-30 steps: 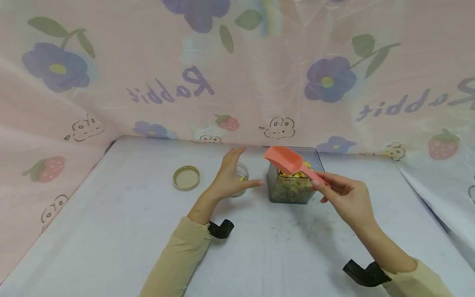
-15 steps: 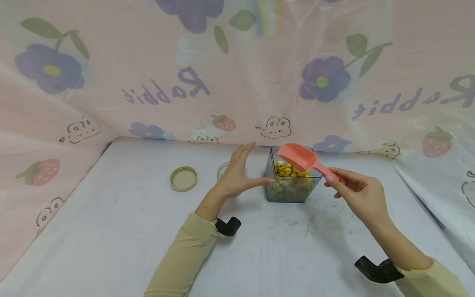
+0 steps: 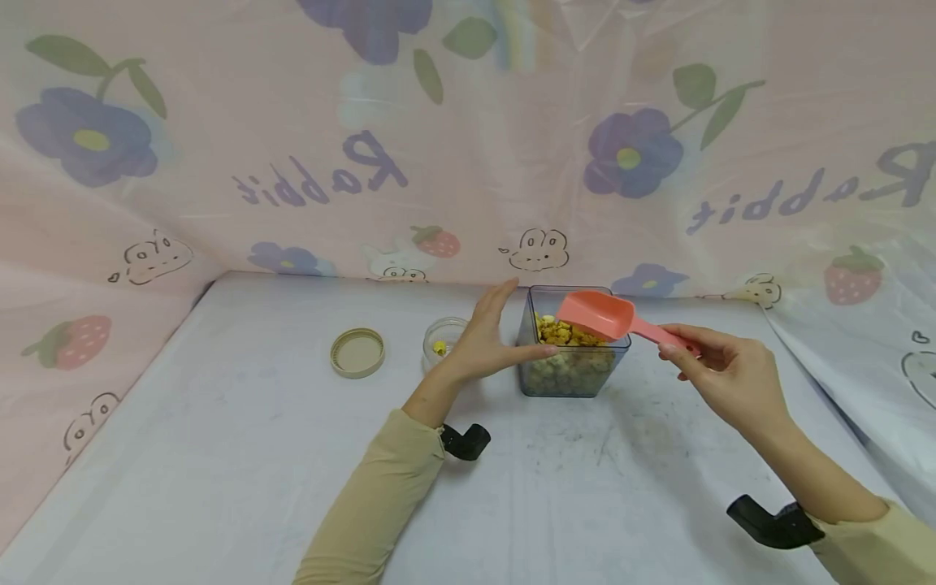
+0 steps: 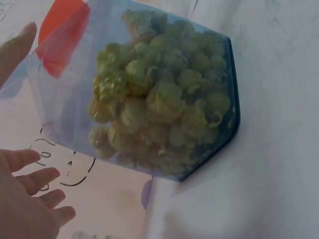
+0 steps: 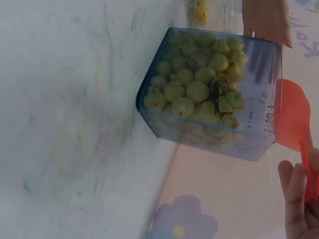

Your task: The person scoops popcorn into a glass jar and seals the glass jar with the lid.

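Since a second ago, your left hand [image 3: 486, 341] has shifted toward 3 o'clock, now beside the clear square container [image 3: 566, 378] of popcorn [image 3: 557, 331], fingers spread and gripping nothing. Your right hand [image 3: 734, 378] pinches the coral-pink scoop [image 3: 598, 315] by its handle, bowl at the container's mouth. At the container's 9 o'clock, the clear jar [image 3: 428, 351] and round lid [image 3: 358, 353] rest on the desk [image 3: 256, 455].

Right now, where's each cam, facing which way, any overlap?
Head: on the head, facing forward and down at tub, jar, lid; left hand and right hand show.
Left wrist: on that wrist, facing the tub's side, tabletop at image right; left fingers at left edge.
Right wrist: on that wrist, facing the tub, tabletop at image left; right fingers lower right, left hand top.
Shared: both wrist views show tub and scoop.
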Demonstrator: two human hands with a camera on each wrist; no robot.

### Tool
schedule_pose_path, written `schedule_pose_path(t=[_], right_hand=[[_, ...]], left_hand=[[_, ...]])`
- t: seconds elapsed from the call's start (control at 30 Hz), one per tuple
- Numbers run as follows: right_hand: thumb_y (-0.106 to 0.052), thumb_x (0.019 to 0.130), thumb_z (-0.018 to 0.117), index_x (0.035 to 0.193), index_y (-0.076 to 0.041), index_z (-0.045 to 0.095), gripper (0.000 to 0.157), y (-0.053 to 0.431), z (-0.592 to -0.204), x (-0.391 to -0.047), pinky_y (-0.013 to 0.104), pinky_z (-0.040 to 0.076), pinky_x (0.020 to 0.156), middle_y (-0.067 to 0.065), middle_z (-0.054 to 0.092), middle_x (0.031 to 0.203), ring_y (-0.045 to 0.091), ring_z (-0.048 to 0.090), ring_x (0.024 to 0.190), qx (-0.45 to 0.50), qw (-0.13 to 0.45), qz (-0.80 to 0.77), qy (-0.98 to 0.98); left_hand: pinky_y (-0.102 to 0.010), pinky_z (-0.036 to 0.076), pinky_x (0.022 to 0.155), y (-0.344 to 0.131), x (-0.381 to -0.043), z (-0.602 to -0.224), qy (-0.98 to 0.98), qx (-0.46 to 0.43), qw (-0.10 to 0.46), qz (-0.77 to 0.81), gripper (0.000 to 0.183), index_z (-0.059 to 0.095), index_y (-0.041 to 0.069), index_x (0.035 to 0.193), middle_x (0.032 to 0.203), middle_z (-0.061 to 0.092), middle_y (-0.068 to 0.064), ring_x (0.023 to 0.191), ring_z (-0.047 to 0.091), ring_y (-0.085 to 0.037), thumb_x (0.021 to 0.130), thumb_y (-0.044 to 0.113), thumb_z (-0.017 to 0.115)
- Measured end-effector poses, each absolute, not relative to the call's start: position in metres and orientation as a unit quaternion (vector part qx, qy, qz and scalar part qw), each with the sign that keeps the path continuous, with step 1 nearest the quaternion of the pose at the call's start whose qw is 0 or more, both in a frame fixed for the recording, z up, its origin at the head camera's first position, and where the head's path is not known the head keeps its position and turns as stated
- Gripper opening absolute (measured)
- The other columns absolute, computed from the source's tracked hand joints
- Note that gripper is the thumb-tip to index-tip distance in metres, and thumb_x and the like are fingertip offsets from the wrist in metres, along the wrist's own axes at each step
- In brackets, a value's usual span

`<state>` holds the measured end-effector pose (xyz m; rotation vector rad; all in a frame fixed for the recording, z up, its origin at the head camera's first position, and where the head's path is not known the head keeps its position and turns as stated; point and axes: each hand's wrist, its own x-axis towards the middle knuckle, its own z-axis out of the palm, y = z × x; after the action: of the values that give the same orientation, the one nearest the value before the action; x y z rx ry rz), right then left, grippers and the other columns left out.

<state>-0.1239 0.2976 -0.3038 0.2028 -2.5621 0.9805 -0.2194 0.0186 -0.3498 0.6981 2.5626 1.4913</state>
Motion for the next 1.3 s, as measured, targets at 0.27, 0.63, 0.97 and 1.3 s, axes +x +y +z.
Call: schedule_pose_path(t=[0.27,0.63,0.97,1.3], right_hand=[[-0.015,0.085,0.073,0.108,-0.005,0.072,0.025,0.302,-0.296,-0.124,0.023,0.033,0.041,-0.031,0.056,0.066,-0.008,0.055,0.053,0.078,0.203,0.313,-0.925],[-0.007,0.081,0.075,0.104,-0.005,0.072,0.024,0.312,-0.280,-0.133,0.016,0.040,0.043,0.000,0.069,0.079,-0.012,0.054,0.058,0.150,0.211,0.252,-0.933],[0.002,0.073,0.078,0.101,-0.003,0.073,0.028,0.313,-0.257,-0.143,0.014,0.041,0.052,0.004,0.069,0.080,-0.006,0.048,0.063,0.205,0.203,0.153,-0.945],[0.004,0.072,0.077,0.096,-0.001,0.073,0.025,0.310,-0.245,-0.149,0.020,0.037,0.049,0.000,0.066,0.078,-0.002,0.042,0.060,0.242,0.202,0.114,-0.942]], left_hand=[[-0.055,0.024,0.115,0.030,-0.224,-0.353,0.821,0.224,0.075,0.519,0.109,0.008,0.032,0.154,0.161,0.010,-0.001,0.147,0.016,-0.025,0.073,0.044,0.081],[-0.043,0.025,0.118,0.036,-0.229,-0.360,0.752,0.227,0.142,0.603,0.108,0.005,0.032,0.155,0.162,0.009,-0.001,0.146,0.018,-0.021,0.077,0.026,0.080],[-0.041,0.027,0.117,0.038,-0.231,-0.362,0.736,0.238,0.140,0.618,0.106,0.007,0.036,0.154,0.158,0.021,-0.001,0.143,0.023,-0.020,0.078,0.023,0.080],[-0.044,0.029,0.115,0.037,-0.233,-0.364,0.734,0.241,0.141,0.619,0.100,0.015,0.038,0.152,0.155,0.026,-0.005,0.141,0.026,-0.021,0.078,0.020,0.080]])
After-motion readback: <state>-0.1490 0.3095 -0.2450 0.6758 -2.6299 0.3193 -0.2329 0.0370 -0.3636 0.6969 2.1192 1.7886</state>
